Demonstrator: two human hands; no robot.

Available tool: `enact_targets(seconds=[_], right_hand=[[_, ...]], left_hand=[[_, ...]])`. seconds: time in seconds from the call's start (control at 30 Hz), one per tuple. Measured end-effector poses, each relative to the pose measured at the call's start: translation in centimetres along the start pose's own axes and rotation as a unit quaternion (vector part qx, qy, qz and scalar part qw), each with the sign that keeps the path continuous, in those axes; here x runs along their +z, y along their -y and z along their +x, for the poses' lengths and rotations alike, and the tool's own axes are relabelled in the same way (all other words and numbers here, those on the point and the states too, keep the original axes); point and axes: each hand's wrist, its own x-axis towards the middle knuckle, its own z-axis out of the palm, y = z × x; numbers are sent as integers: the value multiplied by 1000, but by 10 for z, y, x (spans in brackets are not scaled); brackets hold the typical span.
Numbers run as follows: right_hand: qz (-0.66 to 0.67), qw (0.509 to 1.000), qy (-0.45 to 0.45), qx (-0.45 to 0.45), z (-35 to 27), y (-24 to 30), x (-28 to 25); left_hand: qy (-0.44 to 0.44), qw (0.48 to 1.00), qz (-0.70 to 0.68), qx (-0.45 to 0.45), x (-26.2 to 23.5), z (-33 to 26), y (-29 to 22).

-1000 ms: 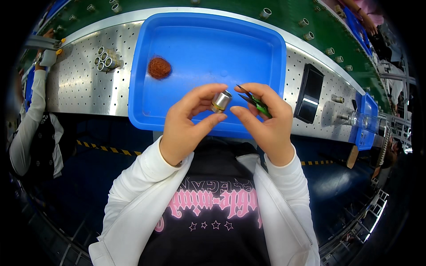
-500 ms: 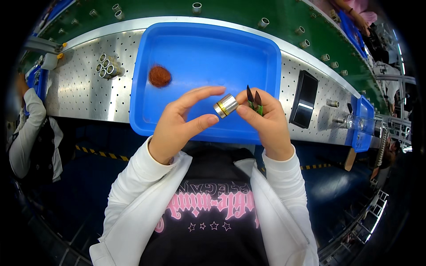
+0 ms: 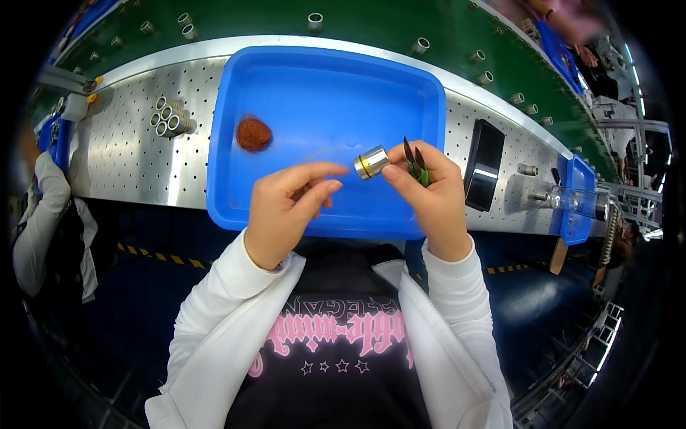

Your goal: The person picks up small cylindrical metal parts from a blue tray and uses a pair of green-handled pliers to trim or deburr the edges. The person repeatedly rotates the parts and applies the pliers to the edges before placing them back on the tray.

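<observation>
Between the thumb and fingers of my right hand [image 3: 439,193] is a short metal sleeve [image 3: 371,163] with a yellow ring around its left end. The same hand also keeps a pair of small snips [image 3: 416,163], with two dark pointed blades sticking up and green handles partly hidden in the palm. My left hand [image 3: 286,207] is just left of the sleeve, apart from it. Its index finger is stretched out, slightly blurred, with a gap to the thumb and nothing seen in between. Both hands are over the near part of a blue tray [image 3: 336,61].
A reddish-brown fibre pad [image 3: 254,134] lies in the tray's left part. Several metal sleeves [image 3: 171,118] stand grouped on the perforated metal table [image 3: 118,143]. A black flat device [image 3: 486,164] lies right of the tray. More sleeves sit on the green belt [image 3: 371,25]. Another person's sleeve [image 3: 50,207] shows at left.
My left thumb and index finger have come closer together and moved off the sleeve's side. My right hand has shifted the sleeve slightly right and up.
</observation>
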Motion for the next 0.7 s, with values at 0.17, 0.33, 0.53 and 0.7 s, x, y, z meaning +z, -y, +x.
enact_targets(seconds=[0.17, 0.33, 0.53, 0.7], right_hand=[[-84, 992, -50, -81, 20, 2, -15], [-112, 992, 28, -55, 47, 29, -22], [-143, 981, 90, -99, 54, 23, -1], [-245, 956, -57, -149, 121, 11, -38]], left_hand=[[-66, 979, 141, 129, -6, 1, 4], [-81, 992, 75, 64, -5, 8, -1], [-7, 995, 94, 26, -10, 22, -3], [72, 944, 273, 170, -21, 16, 10]])
